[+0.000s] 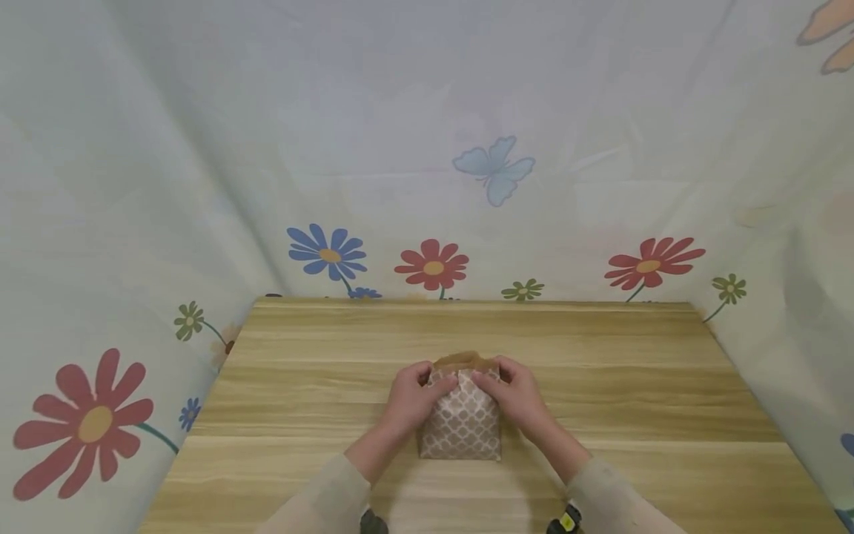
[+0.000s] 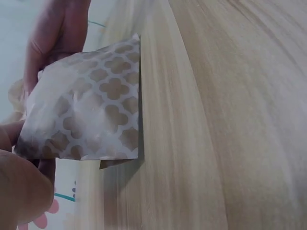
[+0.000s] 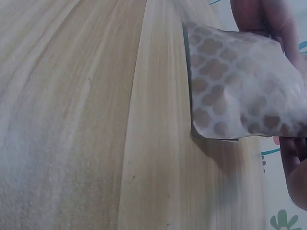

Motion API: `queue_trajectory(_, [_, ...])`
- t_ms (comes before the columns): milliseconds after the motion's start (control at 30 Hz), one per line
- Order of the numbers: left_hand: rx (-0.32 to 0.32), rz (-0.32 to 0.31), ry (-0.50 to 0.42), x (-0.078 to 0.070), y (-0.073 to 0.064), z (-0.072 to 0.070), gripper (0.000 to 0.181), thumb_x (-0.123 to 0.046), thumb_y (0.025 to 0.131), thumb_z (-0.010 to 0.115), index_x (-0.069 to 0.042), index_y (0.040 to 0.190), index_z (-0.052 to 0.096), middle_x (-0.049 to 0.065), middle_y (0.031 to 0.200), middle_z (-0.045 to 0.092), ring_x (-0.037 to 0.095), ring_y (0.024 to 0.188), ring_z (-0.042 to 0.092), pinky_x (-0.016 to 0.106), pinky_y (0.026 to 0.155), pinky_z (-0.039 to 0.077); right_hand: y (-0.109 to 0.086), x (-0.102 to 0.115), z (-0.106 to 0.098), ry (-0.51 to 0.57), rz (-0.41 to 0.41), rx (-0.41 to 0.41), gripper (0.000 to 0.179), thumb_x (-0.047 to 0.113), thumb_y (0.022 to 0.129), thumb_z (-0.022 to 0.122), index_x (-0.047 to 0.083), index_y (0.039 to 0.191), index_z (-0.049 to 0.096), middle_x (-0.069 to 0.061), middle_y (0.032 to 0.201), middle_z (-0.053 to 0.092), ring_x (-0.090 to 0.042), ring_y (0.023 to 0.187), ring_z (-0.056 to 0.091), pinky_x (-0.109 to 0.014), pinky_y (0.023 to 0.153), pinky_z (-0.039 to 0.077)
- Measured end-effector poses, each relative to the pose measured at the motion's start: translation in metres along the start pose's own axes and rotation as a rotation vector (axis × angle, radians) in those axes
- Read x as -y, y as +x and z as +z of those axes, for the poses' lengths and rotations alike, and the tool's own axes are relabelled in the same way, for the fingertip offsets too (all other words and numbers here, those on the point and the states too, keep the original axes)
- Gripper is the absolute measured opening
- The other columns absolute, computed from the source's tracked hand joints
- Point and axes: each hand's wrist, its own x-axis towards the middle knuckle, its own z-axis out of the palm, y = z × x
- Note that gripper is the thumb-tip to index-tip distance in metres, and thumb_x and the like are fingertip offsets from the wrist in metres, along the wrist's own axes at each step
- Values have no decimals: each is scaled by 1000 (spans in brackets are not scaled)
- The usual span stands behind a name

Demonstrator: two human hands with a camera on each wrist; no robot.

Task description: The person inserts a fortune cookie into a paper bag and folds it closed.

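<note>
A small brown paper bag (image 1: 460, 430) with a white lattice print is held between both hands at the middle of the wooden table. Its brown mouth faces away from me and gapes a little. My left hand (image 1: 413, 397) pinches the upper left corner, thumb on the printed front and fingers behind. On the upper right corner my right hand (image 1: 518, 393) pinches the same way. In the left wrist view the bag (image 2: 103, 103) shows its flat bottom edge close over the wood. From the right wrist the bag (image 3: 235, 86) looks slightly puffed; its contents are hidden.
The wooden table (image 1: 300, 356) reaches back to a pale cloth backdrop (image 1: 400, 111) printed with flowers and a butterfly. The cloth also hangs along both sides of the table. Dark wrist devices (image 1: 565, 519) show at the sleeves.
</note>
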Motion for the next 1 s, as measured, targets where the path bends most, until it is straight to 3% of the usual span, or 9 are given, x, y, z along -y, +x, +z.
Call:
queue_trajectory(167, [-29,-4,70,-3,0,-1,20,-27,90,87,-11,95,76,0,101,75,17,98,64,38,88,55,0,-2,-3,10,-2,57,19,21,99,78,4,106,73,-8,112,75,-21,103,68,-29,85,57])
queue_trajectory(267, [-8,1,72,-5,-1,-1,18,-19,88,88,-10,95,75,0,94,73,19,101,63,46,97,54,-1,-4,-5,14,-6,92,20,23,100,77,5,105,72,-8,116,75,-25,114,67,-38,98,55])
queue_trajectory(367, [9,6,75,-6,-1,0,18,-14,87,89,-9,99,75,0,87,72,19,98,64,45,98,54,-1,-5,-7,16,-12,106,21,25,100,78,5,106,73,-7,121,75,-28,128,64,-48,111,49])
queue_trajectory(433, [8,-1,68,-5,-1,0,19,-15,87,89,-9,99,75,1,88,71,19,96,63,41,92,54,-1,-5,-8,17,-10,105,22,26,100,78,5,106,73,-7,122,75,-28,130,63,-49,113,48])
queue_trajectory(533, [-9,-12,53,-3,-1,0,19,-20,90,88,-7,96,74,2,94,71,18,93,62,35,82,54,-1,-5,-7,20,3,97,24,27,99,79,5,107,75,-8,113,74,-25,114,66,-39,99,55])
queue_trajectory(667, [-18,-17,2,0,-2,-1,26,-30,95,83,-6,97,75,2,98,71,16,85,63,30,72,54,-1,-4,-6,25,21,72,25,28,100,78,4,106,76,-7,100,73,-21,91,64,-28,78,55])
queue_trajectory(800, [-21,-17,-29,1,-1,-1,32,-38,97,80,-7,94,74,0,85,69,13,73,61,26,63,53,-1,-2,-5,30,18,30,21,24,100,78,4,103,78,-6,96,74,-20,88,66,-27,74,56])
queue_trajectory(1000, [-54,-10,-53,-2,0,-2,36,-37,97,81,-6,83,70,-3,72,63,10,63,55,22,55,47,1,-2,-3,63,20,-5,22,20,99,78,-1,105,76,-7,96,74,-18,86,67,-25,74,57])
